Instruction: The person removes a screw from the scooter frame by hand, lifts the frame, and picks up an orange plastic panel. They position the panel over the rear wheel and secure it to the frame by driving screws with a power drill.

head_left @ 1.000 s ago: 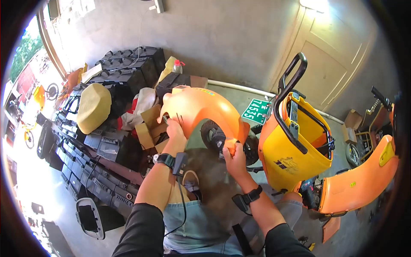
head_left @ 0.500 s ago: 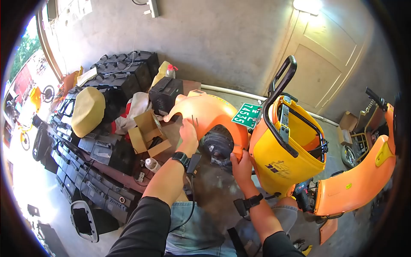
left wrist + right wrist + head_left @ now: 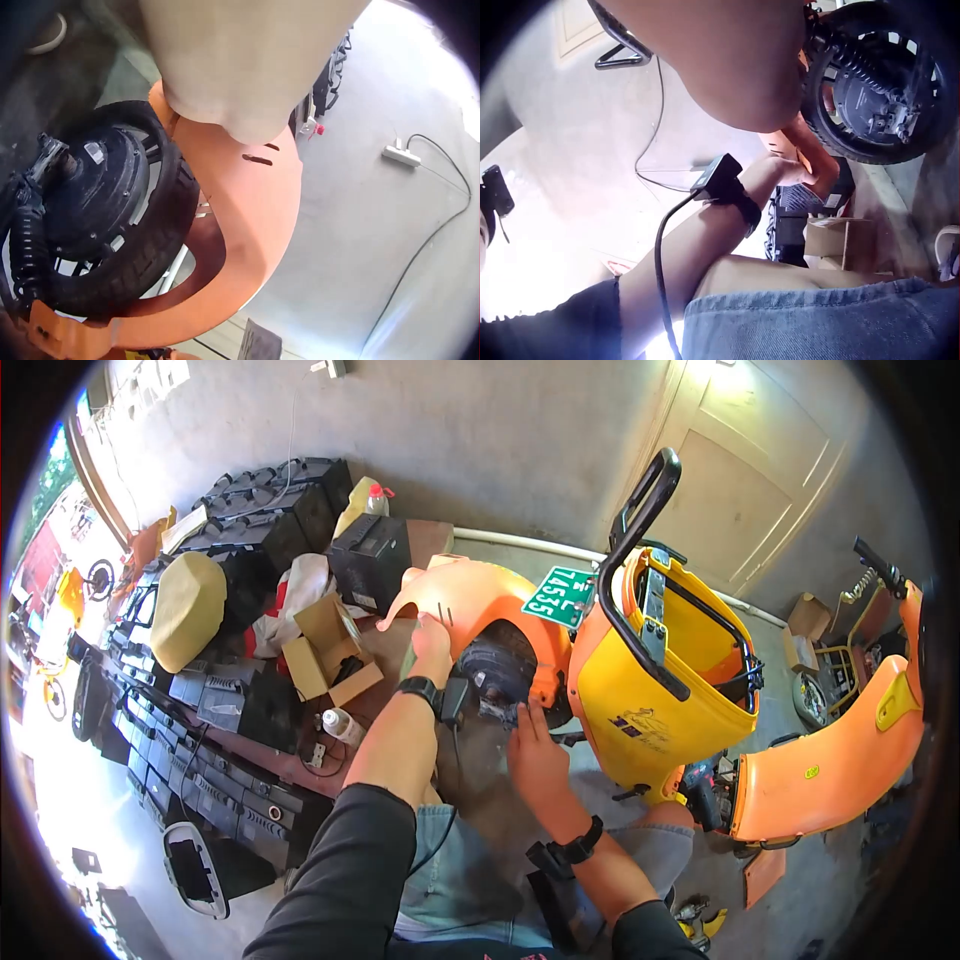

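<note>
My left hand (image 3: 433,650) grips the left end of an orange rear fender (image 3: 470,598), fingers partly hidden behind its edge. The fender arches over the black rear wheel (image 3: 497,672) of a yellow and orange scooter body (image 3: 665,725). In the left wrist view two short slots show in the fender (image 3: 247,202), which curves around the tyre. My right hand (image 3: 541,760) is at the fender's lower right end, fingers extended up against the orange tab beside the wheel. A shock absorber (image 3: 855,61) stands next to the wheel in the right wrist view.
A green number plate (image 3: 558,597) sits between fender and scooter body, below a black grab rail (image 3: 625,550). Black battery cases (image 3: 265,510) and an open cardboard box (image 3: 328,650) lie left. A white bottle (image 3: 343,726) stands nearby. Another orange body panel (image 3: 830,795) lies right.
The fender has come down and right over the wheel, beside the scooter body. My right hand's fingers have straightened from their grip on the fender's end; the left keeps hold.
</note>
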{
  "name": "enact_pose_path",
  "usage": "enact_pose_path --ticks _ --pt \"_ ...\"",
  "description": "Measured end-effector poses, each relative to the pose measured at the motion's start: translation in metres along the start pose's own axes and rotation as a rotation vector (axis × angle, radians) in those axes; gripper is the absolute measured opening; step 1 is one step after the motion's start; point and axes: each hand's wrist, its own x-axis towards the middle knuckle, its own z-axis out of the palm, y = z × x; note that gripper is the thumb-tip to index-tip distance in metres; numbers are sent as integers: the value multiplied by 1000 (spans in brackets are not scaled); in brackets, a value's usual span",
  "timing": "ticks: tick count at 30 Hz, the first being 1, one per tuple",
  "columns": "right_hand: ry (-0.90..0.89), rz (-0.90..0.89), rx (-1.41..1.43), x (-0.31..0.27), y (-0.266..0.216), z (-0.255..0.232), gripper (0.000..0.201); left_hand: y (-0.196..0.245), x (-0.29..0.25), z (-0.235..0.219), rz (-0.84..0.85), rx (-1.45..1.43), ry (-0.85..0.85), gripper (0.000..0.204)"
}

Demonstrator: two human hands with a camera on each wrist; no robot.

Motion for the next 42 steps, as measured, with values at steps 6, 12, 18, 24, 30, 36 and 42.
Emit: enact_pose_path --ticks 6,12,18,24,30,36,42 --pt "-85 70 -124 10 17 7 60 4 14 7 -104 -168 -122 57" --pt "-90 95 -298 26 16 4 68 1 20 28 -7 -16 -177 50" --pt "-175 154 -362 28 23 33 72 -9 46 45 -13 -92 -188 48" --pt "-208 216 -359 54 10 34 76 20 5 42 48 -171 -230 48" --pt "-365 263 -354 91 13 39 83 18 7 46 51 -148 -245 48" --pt "-296 353 -76 109 12 33 77 23 -2 52 72 -55 -194 46" --pt "-318 427 4 106 4 0 82 2 29 56 82 -126 -221 41"
